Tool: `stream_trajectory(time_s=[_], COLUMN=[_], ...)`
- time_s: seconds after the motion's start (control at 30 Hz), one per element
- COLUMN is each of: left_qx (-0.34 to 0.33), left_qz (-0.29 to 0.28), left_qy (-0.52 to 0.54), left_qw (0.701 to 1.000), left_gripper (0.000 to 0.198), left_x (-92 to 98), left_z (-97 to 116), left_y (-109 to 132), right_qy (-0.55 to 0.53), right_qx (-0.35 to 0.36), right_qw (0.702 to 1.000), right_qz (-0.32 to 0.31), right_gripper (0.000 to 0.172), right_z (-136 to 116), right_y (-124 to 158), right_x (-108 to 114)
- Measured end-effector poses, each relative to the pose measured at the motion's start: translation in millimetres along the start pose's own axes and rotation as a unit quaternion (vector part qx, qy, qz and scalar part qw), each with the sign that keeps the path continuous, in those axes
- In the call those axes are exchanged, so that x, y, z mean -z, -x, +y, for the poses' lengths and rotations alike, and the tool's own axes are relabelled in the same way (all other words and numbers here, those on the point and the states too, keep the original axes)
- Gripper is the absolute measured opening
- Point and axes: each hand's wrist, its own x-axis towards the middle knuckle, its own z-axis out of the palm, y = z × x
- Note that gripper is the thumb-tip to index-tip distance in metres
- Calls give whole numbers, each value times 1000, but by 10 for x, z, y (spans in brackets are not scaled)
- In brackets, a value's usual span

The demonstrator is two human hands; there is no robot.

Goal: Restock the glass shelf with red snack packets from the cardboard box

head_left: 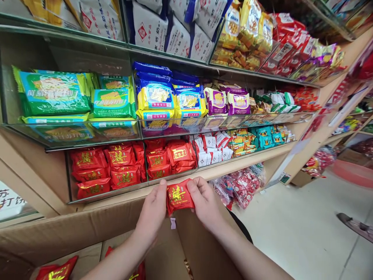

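Note:
Between my two hands I hold a red snack packet (pixel 179 197) with gold lettering, its printed face turned up. My left hand (pixel 154 208) grips its left edge, thumb on top, and my right hand (pixel 204 200) pinches the right edge. The packet is above an open cardboard box (pixel 122 216), in which a few similar red packets (pixel 60 270) lie, partly hidden by my left forearm. Just beyond my hands, matching red packets (pixel 124 175) stand stacked in the lowest glass-fronted shelf compartments.
Above sit green soda biscuit packs (pixel 55 93), blue-yellow packs (pixel 155 95) and purple packs (pixel 239 103) behind glass edges (pixel 140 132). Bagged sweets (pixel 246 186) lie under the shelf at right. Part of a shoe (pixel 357 225) shows on the pale floor (pixel 303 225).

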Motion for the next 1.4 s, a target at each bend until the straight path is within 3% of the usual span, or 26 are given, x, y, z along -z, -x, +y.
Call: stream_trajectory(time_s=[0.1,0.23,0.33,0.53,0.63,0.77,0.93,1.03,1.1,1.23,1.4], left_qx=[-52,-125,-174,-203,-210,-232,-265,-266,-262,-248,-213], left_qz=[-39,-2,22,-11,-33,-31,-24,-3,28,75,58], left_qy=[-119,-245,-311,-300,-271,-294,-358,-379,-395,-409,-431], left_qw=[991,961,934,932,939,927,895,886,880,875,875], left_gripper=[36,34,29,29,28,24,22,24,26,28,35], left_x=[31,78,104,57,20,58,168,212,248,385,543], left_z=[-2,40,35,76,146,163,156,227,294,385,351], left_y=[26,11,-15,-42,-53,-92,-169,-235,-297,-447,-561], right_qy=[39,44,63,99,36,8,82,140,158,177,264], right_qx=[14,1,29,130,115,37,44,74,109,141,177], right_qw=[999,999,997,980,984,997,992,980,973,964,948], right_qz=[-5,15,32,117,134,70,-85,-123,-131,-138,-9], right_gripper=[29,25,22,19,20,21,40,23,10,9,13], right_z=[23,57,82,63,52,35,-96,-154,-165,-168,-179], right_y=[26,47,91,170,145,91,29,-72,-181,-476,-893], right_x=[1,2,-6,-25,-11,39,87,56,11,-77,-181])
